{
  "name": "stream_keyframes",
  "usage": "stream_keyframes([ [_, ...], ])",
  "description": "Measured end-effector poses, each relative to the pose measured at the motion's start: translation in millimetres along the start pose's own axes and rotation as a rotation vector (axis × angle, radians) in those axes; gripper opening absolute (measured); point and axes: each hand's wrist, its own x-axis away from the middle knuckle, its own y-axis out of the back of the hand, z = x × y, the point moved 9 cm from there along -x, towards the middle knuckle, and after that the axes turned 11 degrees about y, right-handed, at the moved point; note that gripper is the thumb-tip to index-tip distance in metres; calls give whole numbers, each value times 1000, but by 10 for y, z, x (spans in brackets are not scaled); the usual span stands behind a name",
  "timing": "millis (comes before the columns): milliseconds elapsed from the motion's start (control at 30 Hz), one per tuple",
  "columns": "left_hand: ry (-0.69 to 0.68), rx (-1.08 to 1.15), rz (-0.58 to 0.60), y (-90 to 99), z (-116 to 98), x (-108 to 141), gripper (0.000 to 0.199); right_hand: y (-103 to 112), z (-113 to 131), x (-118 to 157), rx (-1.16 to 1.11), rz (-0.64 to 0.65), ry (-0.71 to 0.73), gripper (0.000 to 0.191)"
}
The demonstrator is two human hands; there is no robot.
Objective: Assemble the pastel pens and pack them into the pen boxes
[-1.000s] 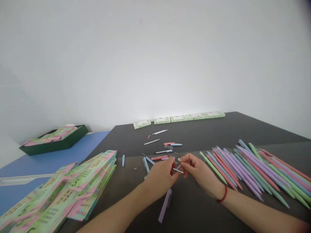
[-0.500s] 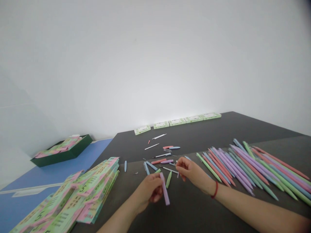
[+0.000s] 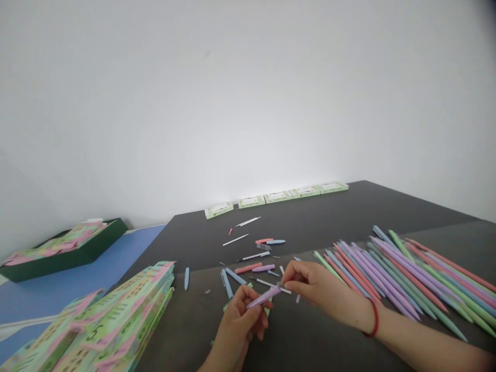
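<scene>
A purple pen barrel (image 3: 264, 297) is gripped between the thumb and fingers of my left hand (image 3: 242, 320), its upper end tilted to the right. My right hand (image 3: 312, 283) is pinched at that end, its fingertips on a small part too tiny to make out. Beyond my hands lie loose pen parts: blue pieces (image 3: 235, 276), a red piece (image 3: 248, 268), a purple piece (image 3: 263, 268) and a thin refill (image 3: 263, 281). A green piece is partly hidden behind my left hand.
Many coloured pens (image 3: 387, 279) lie in rows on the right. Printed green and pink packets (image 3: 127, 315) are stacked at the left, with a green box (image 3: 96, 245) of more beyond. Several flat boxes (image 3: 277, 197) line the table's back edge.
My left hand has turned the purple barrel from pointing down to slanting up rightwards. My right hand's fingertips have met its end. The view has shifted slightly.
</scene>
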Motion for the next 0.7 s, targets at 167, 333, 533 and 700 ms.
stream_keyframes([
  [167,-14,-276,73,-75,10,-7,15,-19,181,49,178,63,78,8],
  [333,-130,-694,13,-148,-93,110,17,-8,373,115,228,87,159,10],
  [533,-182,-712,-74,-178,-189,210,17,34,569,158,345,118,313,10],
  [700,-164,-819,-37,-245,-161,254,11,6,663,204,345,120,371,12],
])
